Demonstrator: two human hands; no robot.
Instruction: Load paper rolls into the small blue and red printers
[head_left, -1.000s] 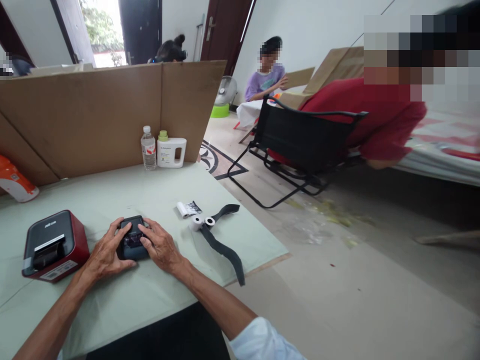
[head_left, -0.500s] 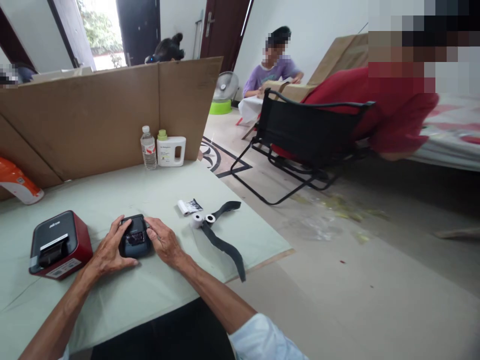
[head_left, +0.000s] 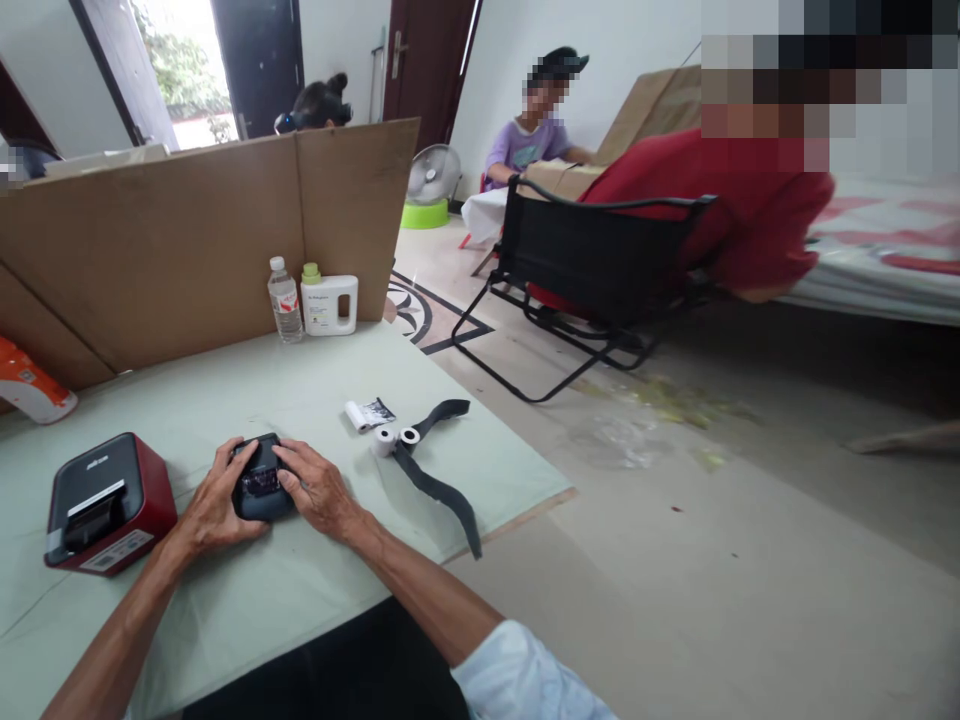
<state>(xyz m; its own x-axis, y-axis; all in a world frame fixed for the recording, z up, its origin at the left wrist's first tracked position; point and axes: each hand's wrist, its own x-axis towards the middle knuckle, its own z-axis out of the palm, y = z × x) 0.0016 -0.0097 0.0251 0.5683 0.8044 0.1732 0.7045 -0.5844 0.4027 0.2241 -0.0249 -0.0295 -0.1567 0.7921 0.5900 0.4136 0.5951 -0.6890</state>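
A small black portable printer [head_left: 264,480] lies on the pale green tabletop between my two hands. My left hand [head_left: 222,500] wraps its left side, thumb along the near edge and fingers on the top. On the right side, my right hand [head_left: 319,488] rests with bent fingers on its top and edge. A larger red and black label printer [head_left: 109,500] stands left of my left hand. To the right lie two small paper rolls [head_left: 385,441] with dark curled strips [head_left: 442,490], and a third, partly unrolled roll [head_left: 367,414].
A cardboard partition [head_left: 187,240] borders the table's far side. Before it stand a water bottle [head_left: 285,303], a white jug [head_left: 330,305] and an orange and white container [head_left: 34,385]. Right of the table are a black folding chair [head_left: 592,250] with a person in red, and plastic scraps on the floor.
My right hand has shifted further over the top of the portable printer. The whole view has turned slightly right. The person in purple has raised their head and reached forward.
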